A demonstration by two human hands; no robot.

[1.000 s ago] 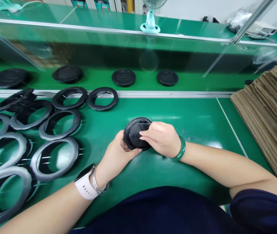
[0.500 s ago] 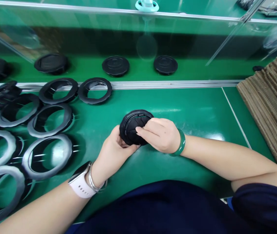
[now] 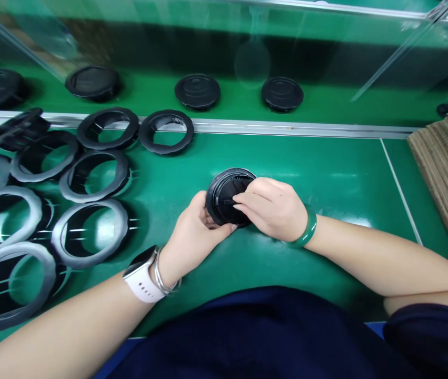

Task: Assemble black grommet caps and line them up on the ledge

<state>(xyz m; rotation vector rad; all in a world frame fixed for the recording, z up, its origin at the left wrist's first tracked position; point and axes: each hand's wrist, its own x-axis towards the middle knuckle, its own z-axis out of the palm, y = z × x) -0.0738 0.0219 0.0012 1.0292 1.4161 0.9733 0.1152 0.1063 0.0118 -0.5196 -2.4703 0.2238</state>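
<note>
Working over the green table [image 3: 326,168], black rubber rings [image 3: 88,259] left of the fingers, a round black cap [image 3: 216,202] sits between the left hand [image 3: 192,237], fingers curled under its rim, and the right hand [image 3: 273,208], fingers [image 3: 251,197] pressed together on its face.

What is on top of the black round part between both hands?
The right hand covers the black round part, fingers on its dark centre; the left hand holds the rim. What lies under that palm is hidden.

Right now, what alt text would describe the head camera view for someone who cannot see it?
A person's left hand and right hand hold a round black disc at a green workbench. Black rings lie to the left, with more discs behind.
</note>
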